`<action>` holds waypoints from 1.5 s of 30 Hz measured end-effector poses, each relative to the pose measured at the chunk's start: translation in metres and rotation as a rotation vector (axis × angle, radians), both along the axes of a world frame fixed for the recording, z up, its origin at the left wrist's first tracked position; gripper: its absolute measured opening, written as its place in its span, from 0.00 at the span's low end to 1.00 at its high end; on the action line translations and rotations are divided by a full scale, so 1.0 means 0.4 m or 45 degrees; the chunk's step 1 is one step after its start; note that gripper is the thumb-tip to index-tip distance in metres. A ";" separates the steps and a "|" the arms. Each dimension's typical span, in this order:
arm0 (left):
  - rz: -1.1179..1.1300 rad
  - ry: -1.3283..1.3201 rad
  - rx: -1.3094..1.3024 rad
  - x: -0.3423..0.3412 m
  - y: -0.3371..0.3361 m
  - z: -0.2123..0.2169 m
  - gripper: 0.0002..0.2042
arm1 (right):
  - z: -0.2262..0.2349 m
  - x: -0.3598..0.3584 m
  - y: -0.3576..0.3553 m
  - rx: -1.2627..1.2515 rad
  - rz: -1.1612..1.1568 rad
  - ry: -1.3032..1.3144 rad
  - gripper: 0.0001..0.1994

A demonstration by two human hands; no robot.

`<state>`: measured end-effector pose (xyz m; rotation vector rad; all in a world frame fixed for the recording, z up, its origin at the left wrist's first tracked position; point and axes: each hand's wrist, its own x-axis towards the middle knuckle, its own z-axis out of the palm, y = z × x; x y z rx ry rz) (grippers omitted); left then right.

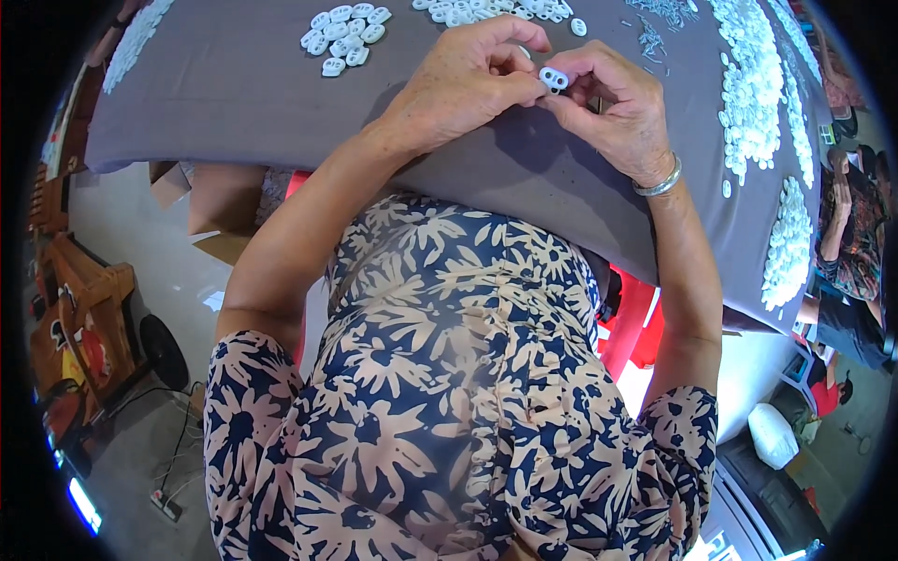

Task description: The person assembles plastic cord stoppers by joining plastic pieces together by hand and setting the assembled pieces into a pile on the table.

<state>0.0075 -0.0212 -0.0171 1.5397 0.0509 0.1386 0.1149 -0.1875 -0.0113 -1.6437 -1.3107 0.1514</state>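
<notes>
A small white oval plastic piece with two round holes, shaped like a cord lock [553,79], is held up between my hands over the table's near edge. My right hand [613,107], with a silver bangle at the wrist, pinches it from the right with thumb and forefinger. From the other side my left hand [468,82] is closed toward it, its thumb tip against the piece. Behind the left fingers a bit of white shows, too covered to make out. The other fingers of the right hand curl inward, and their inner side is hidden.
Past my hands, a small group of white two-hole pieces [342,37] lies left of a larger pile [486,9]. Thin metal bits [652,42] lie farther right. Long heaps of white pieces [748,93] line the right side of the cloth-covered table [234,93]. Other people sit at right.
</notes>
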 end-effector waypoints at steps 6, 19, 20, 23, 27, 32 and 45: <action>-0.023 0.133 0.068 -0.018 -0.001 0.037 0.12 | 0.005 0.002 -0.009 -0.061 0.040 -0.215 0.10; -0.006 -0.003 0.017 -0.009 -0.010 0.016 0.06 | 0.003 0.009 -0.018 -0.112 0.120 0.200 0.22; -0.051 -0.048 0.021 -0.009 -0.006 0.012 0.06 | 0.005 0.009 -0.019 -0.129 0.132 0.257 0.23; -0.073 -0.030 0.004 -0.009 -0.002 0.018 0.07 | 0.005 0.014 -0.023 -0.114 0.129 0.289 0.23; -0.072 -0.033 -0.015 0.004 0.013 -0.006 0.09 | 0.009 0.013 -0.024 -0.162 0.044 0.249 0.20; -0.020 0.008 -0.037 -0.008 -0.003 0.034 0.08 | 0.014 0.013 -0.023 -0.121 0.101 0.127 0.11; 0.130 -0.027 -0.079 0.000 -0.001 0.015 0.08 | 0.024 0.001 -0.019 -0.139 0.037 0.426 0.12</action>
